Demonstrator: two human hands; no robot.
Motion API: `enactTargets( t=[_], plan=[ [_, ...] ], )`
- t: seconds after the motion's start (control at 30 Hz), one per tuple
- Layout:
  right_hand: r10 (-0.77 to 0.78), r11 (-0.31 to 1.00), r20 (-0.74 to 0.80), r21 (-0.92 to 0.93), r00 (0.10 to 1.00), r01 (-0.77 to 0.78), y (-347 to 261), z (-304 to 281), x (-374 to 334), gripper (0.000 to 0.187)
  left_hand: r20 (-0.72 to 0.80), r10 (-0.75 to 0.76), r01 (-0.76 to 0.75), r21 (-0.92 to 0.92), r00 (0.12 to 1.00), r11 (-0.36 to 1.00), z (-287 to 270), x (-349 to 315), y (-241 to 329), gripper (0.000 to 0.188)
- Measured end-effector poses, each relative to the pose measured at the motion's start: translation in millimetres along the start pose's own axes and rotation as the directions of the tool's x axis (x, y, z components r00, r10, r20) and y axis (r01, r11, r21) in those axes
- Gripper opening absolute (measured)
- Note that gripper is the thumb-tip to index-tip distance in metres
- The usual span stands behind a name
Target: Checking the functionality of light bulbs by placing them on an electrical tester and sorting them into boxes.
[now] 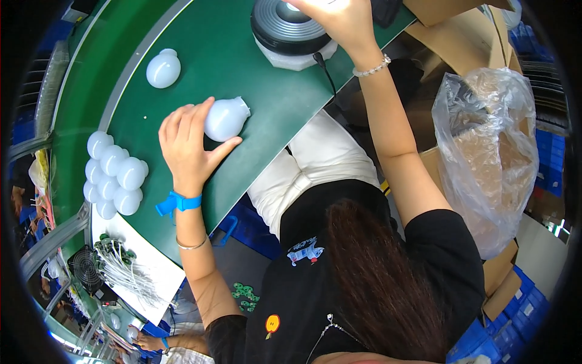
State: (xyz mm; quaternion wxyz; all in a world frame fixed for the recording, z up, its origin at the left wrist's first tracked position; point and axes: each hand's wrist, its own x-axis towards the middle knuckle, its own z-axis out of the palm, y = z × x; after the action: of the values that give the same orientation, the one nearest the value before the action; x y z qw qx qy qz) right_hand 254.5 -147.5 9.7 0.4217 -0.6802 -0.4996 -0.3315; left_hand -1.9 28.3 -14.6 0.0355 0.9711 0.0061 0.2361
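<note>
My left hand, with a blue wristband, is curved round a white bulb shell on the green table. Its fingers touch the shell's far side and the thumb lies along the near side; the narrow neck points right. My right hand is over a round black ridged device at the table's far edge. Most of its fingers are cut off by the top of the picture, so its grip is hidden. Another white bulb lies farther off to the left.
Several white bulbs are clustered at the left. Beyond them, a white board carries bundled white wires. A black cable hangs off the device. At right stands a cardboard box with a clear plastic bag. Another person's hand shows lower left.
</note>
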Motion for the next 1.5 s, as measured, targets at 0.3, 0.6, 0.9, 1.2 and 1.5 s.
enactTargets(
  t=[0.3,0.6,0.9,1.2,1.5],
  plan=[
    [0.11,0.989,-0.049,0.104,0.993,-0.105,10.9,-16.1,-19.9,0.035,-0.017,0.02,-0.02,-0.004,1.0,1.0,-0.4,3.6,2.9,0.066],
    [0.316,0.836,0.306,0.357,0.898,-0.416,-25.7,-33.6,3.7,0.058,-0.014,0.001,-0.001,0.004,1.0,1.0,-0.2,-1.8,0.2,0.066],
    [0.239,0.88,0.301,0.334,0.923,-0.337,2.3,-7.0,3.3,0.042,-0.014,0.013,-0.013,-0.021,1.0,1.0,-1.0,-1.3,2.5,0.066],
    [0.178,0.955,0.282,0.181,0.943,-0.235,-13.4,-48.3,1.5,0.056,-0.007,0.017,-0.017,-0.009,1.0,1.0,-0.2,1.2,1.3,0.067],
    [-0.383,0.903,-0.21,0.119,0.9,0.412,18.3,-4.8,15.0,0.056,-0.035,0.027,-0.028,-0.028,0.999,0.999,-2.1,3.0,3.9,0.065]
  ],
)
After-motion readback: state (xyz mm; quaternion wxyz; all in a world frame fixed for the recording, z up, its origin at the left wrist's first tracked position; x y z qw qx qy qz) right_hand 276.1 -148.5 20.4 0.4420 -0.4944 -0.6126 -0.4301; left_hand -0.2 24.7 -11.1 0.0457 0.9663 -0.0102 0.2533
